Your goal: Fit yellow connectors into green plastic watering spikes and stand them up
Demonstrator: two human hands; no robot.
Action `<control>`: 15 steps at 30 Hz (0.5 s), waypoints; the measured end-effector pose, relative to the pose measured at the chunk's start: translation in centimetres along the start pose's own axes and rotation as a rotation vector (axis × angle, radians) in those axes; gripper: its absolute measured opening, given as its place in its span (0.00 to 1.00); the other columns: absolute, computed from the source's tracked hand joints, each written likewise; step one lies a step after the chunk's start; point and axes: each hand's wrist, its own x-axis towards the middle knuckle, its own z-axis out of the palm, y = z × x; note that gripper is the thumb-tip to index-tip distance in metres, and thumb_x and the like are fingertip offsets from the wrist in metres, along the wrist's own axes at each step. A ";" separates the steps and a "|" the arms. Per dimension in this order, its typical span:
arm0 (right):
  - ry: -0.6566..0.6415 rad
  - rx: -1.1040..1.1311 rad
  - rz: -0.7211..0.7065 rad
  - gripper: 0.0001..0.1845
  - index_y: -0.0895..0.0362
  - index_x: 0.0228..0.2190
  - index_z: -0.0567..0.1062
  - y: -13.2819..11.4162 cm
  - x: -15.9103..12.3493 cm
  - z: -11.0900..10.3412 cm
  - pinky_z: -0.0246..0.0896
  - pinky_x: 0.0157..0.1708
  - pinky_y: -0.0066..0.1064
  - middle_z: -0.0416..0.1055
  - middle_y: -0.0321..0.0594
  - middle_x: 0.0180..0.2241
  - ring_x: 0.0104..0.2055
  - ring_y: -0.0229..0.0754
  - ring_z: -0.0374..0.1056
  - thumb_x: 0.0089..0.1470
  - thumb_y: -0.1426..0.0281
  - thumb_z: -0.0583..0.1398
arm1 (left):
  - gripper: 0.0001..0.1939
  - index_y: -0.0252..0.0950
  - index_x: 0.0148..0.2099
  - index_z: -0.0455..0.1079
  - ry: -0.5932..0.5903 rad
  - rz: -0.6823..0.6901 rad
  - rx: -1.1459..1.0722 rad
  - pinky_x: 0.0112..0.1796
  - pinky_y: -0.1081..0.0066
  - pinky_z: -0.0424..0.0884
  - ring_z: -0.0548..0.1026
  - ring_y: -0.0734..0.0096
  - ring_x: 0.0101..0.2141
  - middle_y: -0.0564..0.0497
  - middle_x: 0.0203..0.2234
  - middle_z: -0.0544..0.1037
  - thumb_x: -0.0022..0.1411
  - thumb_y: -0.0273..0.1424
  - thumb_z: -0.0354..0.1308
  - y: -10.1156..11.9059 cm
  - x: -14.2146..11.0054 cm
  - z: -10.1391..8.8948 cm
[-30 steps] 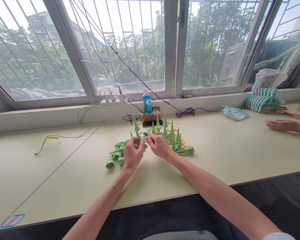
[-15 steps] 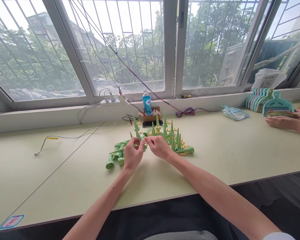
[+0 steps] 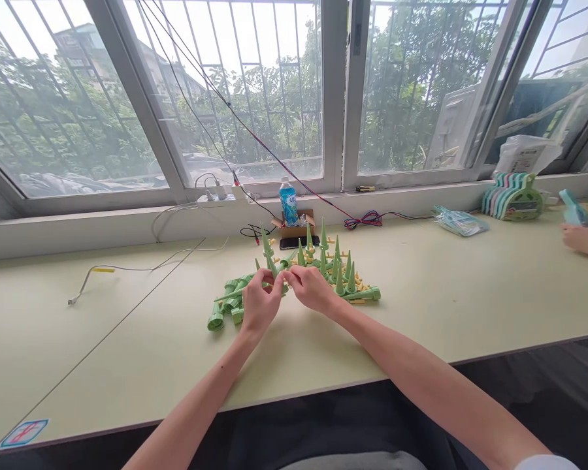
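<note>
My left hand is closed, thumb and fingers pinched around a green plastic spike whose tapered tip points up. Against its fingertips, my right hand pinches a small yellow piece, mostly hidden between the fingers. Left of my hands lie several loose green spikes with wide ribbed caps. More green spikes stand upright on the right, some with yellow pieces stuck in their sides. Small yellow plastic pieces are heaped among them.
Behind the pile are a phone, a small carton and a blue-labelled bottle. A white cable lies at left, a coiled cable by the sill. At right, a co-worker's hand holds a teal dustpan-like item near similar ones.
My hands stay together in nearly the same spot, fingers shifting only slightly. The co-worker has taken a teal item from the row and moved it right.
</note>
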 end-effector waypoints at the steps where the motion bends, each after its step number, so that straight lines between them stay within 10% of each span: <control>1: -0.001 -0.004 0.001 0.21 0.55 0.20 0.60 0.0 0.0 0.0 0.42 0.23 0.28 0.59 0.33 0.19 0.20 0.34 0.50 0.64 0.63 0.50 | 0.16 0.37 0.34 0.68 -0.001 -0.001 -0.002 0.19 0.73 0.65 0.71 0.73 0.17 0.51 0.28 0.77 0.57 0.46 0.56 0.0 0.0 0.0; 15: -0.012 -0.021 0.021 0.26 0.56 0.20 0.62 -0.4 0.0 -0.2 0.41 0.23 0.28 0.60 0.34 0.18 0.21 0.34 0.50 0.66 0.57 0.46 | 0.16 0.37 0.33 0.68 -0.019 -0.007 -0.012 0.20 0.74 0.65 0.72 0.74 0.18 0.51 0.28 0.77 0.58 0.45 0.56 0.0 0.0 0.1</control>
